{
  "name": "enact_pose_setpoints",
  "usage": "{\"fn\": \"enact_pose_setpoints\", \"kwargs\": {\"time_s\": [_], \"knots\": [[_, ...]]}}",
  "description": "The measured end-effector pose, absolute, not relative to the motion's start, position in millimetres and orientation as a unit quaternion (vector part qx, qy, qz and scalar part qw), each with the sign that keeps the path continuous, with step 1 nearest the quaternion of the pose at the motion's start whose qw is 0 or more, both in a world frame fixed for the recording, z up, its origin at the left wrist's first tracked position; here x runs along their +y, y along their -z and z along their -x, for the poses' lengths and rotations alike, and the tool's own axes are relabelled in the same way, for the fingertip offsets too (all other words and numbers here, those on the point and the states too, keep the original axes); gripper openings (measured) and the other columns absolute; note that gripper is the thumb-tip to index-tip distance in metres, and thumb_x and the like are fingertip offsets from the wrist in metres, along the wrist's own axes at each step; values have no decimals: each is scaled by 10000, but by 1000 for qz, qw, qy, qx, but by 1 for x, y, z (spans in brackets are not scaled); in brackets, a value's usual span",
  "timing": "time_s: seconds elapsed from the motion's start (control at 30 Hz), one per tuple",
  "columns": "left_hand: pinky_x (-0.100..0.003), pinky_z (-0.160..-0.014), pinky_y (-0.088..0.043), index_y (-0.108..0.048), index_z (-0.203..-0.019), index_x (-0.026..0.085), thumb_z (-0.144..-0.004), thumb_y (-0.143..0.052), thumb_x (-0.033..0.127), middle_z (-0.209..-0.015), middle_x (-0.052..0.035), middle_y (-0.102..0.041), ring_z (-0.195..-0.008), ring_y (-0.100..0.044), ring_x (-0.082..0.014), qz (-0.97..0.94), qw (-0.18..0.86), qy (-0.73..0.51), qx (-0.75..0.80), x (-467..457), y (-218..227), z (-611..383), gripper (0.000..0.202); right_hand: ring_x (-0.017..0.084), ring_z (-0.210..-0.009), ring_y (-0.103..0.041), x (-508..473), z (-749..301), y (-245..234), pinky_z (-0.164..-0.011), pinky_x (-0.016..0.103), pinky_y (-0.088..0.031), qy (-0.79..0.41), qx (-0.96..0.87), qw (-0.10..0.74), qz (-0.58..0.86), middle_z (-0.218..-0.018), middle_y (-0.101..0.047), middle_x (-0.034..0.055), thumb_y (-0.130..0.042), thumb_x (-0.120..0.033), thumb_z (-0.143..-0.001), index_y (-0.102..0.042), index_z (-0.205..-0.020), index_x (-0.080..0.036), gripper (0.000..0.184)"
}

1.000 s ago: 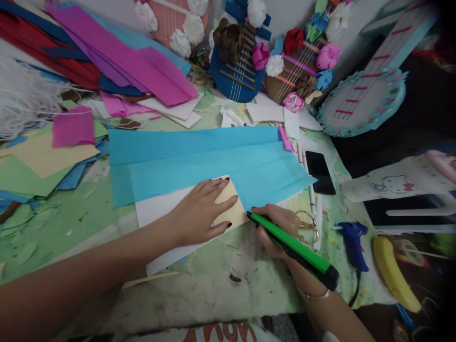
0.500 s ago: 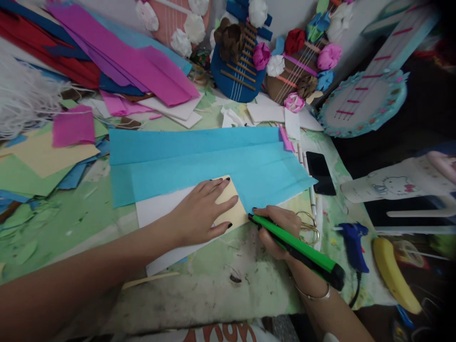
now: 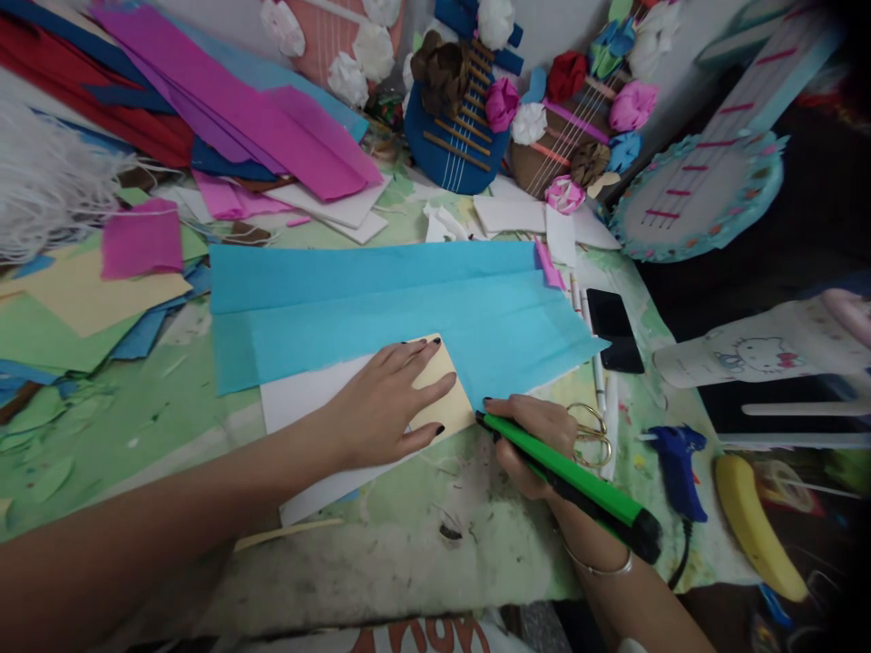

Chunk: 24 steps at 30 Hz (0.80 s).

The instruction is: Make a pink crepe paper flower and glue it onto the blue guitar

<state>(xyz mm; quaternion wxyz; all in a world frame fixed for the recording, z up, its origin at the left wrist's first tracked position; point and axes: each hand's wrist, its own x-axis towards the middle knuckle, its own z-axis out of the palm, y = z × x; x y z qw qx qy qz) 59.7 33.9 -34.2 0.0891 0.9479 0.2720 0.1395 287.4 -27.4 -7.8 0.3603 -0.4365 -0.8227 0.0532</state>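
My left hand (image 3: 385, 408) lies flat, fingers spread, on a tan card (image 3: 445, 399) that rests on a white sheet (image 3: 303, 399) and the edge of a light blue crepe paper (image 3: 381, 304). My right hand (image 3: 534, 440) grips a green utility knife (image 3: 568, 472), its tip touching the tan card's lower right edge. A thin bracelet circles my right wrist.
Gold scissors (image 3: 591, 433), pens and a black phone (image 3: 612, 326) lie right of the blue paper. A blue glue gun (image 3: 677, 458) and a yellow object (image 3: 752, 521) sit at the right edge. Paper guitars with flowers (image 3: 469, 109) stand behind; coloured paper piles (image 3: 224, 118) fill the left.
The knife's tip has slid slightly down and right along the card's edge. My left hand has stayed in place.
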Motion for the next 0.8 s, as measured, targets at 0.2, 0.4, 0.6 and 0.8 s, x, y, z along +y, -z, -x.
{"fn": "enact_pose_setpoints", "kwargs": {"time_s": [0.2,0.4,0.6,0.8], "knots": [[-561,-1019,-353,-478,-1364,185,-912,-480,441,-1512,-238,-306,-1361,-331,-422,-947,89,-136,276,34,34,-59,519,147,-489,-582,-29,-290,5,-472,261,-443,-79,-811,379,439,-632,-642,19,-519,-155,-704,-627,-900,-197,228],[-556,-1032,-345,-471,-1368,184,-924,-460,420,-1508,-237,-312,-1370,-323,-407,-949,82,-123,278,33,31,-60,503,171,-645,-668,-27,-291,9,-581,273,-519,-167,-668,427,587,-785,-717,26,-562,-229,-789,-670,-959,-211,203],[-558,-1040,-343,-490,-1352,170,-909,-493,404,-1503,-240,-323,-1361,-334,-407,-952,77,-130,267,33,29,-59,501,162,-642,-635,-17,-289,21,-580,266,-518,-289,-582,448,614,-766,-700,23,-570,-265,-817,-679,-974,-196,204],[-569,-1035,-346,-506,-1342,174,-893,-520,398,-1499,-230,-338,-1350,-347,-409,-954,75,-129,261,33,28,-57,502,156,-644,-620,-17,-293,23,-582,265,-501,-291,-584,441,616,-810,-699,26,-561,-262,-829,-676,-1006,-205,219]]}}
